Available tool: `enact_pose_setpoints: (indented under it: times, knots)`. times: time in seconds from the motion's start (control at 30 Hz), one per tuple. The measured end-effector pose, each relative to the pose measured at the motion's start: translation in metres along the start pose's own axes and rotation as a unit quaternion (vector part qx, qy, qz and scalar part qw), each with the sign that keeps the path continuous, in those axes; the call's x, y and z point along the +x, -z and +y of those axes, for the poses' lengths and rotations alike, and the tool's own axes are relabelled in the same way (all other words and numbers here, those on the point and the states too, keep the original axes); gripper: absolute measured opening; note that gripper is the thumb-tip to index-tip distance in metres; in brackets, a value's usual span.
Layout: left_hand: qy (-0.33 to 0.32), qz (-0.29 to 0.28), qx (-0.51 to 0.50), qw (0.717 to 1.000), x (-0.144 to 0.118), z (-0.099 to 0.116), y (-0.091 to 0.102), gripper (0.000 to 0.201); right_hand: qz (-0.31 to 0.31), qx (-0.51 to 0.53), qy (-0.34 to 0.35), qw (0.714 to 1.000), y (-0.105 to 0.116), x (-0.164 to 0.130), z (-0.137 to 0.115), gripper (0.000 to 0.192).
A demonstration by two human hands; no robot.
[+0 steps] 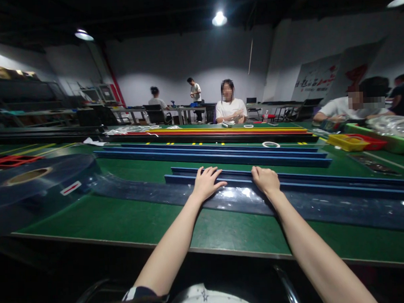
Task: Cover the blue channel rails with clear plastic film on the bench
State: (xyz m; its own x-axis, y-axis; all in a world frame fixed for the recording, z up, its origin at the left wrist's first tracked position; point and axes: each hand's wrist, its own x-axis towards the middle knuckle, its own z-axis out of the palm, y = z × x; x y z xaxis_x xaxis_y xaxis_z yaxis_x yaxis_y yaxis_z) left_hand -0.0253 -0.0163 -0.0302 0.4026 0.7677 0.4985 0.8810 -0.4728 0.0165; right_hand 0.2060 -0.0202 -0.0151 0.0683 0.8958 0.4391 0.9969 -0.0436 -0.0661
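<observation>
A long blue channel-shaped strip [322, 182] lies lengthwise before me on the green table. My left hand [207, 183] rests over it near its left end, fingers stretched out and apart. Further right, my right hand [267, 180] is closed with its fingers curled over the strip's edge. Shiny clear plastic film [150, 191] runs along the near side of the strip, passing by both wrists. It comes off a large roll [73, 167] at the left, which bears a white label with a red arrow.
More blue strips [215, 155] lie behind, with yellow, red and black strips [221, 132] farther back. A white ring [271, 144] sits among them. Yellow [347, 142] and red baskets [370, 141] stand at the right by a green bin [387, 138]. Several people sit or stand beyond.
</observation>
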Motion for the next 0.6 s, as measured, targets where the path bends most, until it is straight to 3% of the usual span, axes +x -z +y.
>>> enact_pose_setpoints:
  times: [0.1, 0.27, 0.6]
  knots:
    - [-0.004, -0.003, 0.012, 1.0, 0.001, -0.004, 0.001, 0.056, -0.002, 0.01, 0.052, 0.999, -0.003, 0.0, -0.014, 0.05]
    - [0.002, -0.034, 0.011, 0.999, 0.005, -0.016, 0.006, 0.059, -0.004, 0.004, 0.075, 0.997, -0.007, 0.002, -0.023, 0.051]
    - [-0.002, -0.076, 0.0, 0.997, 0.013, -0.036, 0.01, 0.054, -0.021, 0.003, 0.139, 0.99, -0.001, 0.001, -0.007, 0.045]
